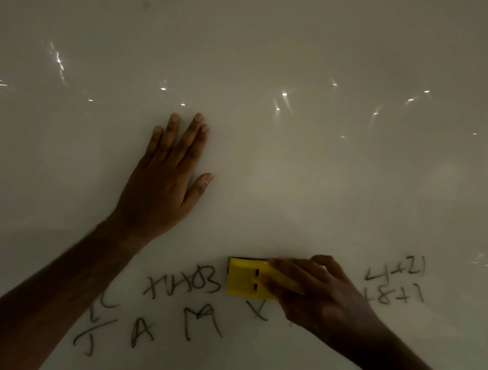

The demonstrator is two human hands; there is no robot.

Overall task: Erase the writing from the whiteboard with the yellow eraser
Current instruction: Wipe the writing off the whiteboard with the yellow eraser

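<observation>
The right hand (pixel 318 294) grips the yellow eraser (pixel 249 277) against the whiteboard (pixel 288 49) amid the writing (pixel 183 286), left hand (pixel 164 179) flat above-left of the eraser – mid-wipe, likely sweeping sideways next – letters remain

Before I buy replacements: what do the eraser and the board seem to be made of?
The eraser looks like matte yellow moulded plastic with two dark slots; a dark strip along its top edge may be a felt pad. The board looks smooth, glossy white: lights reflect in it; the exact material is unclear.
</observation>
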